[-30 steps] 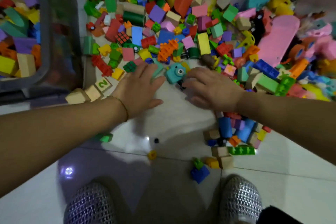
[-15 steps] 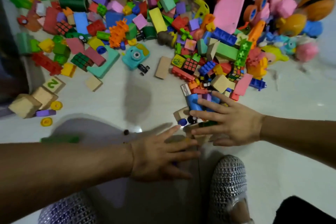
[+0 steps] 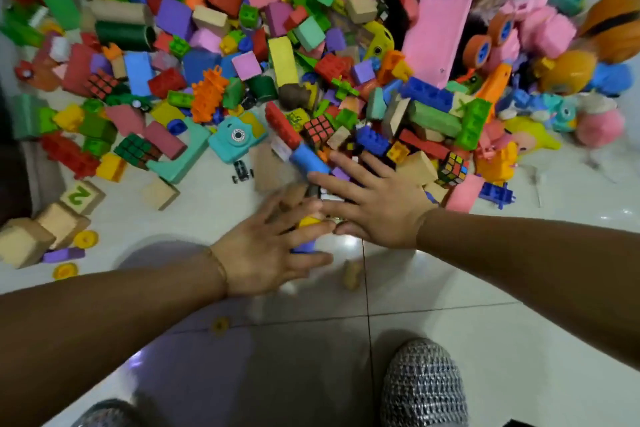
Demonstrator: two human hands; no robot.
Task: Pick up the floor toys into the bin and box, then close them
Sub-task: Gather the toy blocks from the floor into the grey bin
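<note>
Toys (image 3: 282, 61) lie heaped on floor (image 3: 502, 322); bulk of pickup looks undone. Left hand (image 3: 273, 250) and right hand (image 3: 377, 208), fingers spread flat, cover loose blocks at heap's edge. Bin, box out of view.

Toy pile (image 3: 311, 62) spread wide on floor (image 3: 519, 340): foam blocks, plastic bricks, plush toys at far right. Teal toy camera (image 3: 237, 139) lies lens-up at near edge, small black car (image 3: 241, 170) just beside it. Wooden number block (image 3: 81, 198) at left shows green 2. Blurred tan piece (image 3: 351, 274) lies apart, perhaps a wooden block.
</note>
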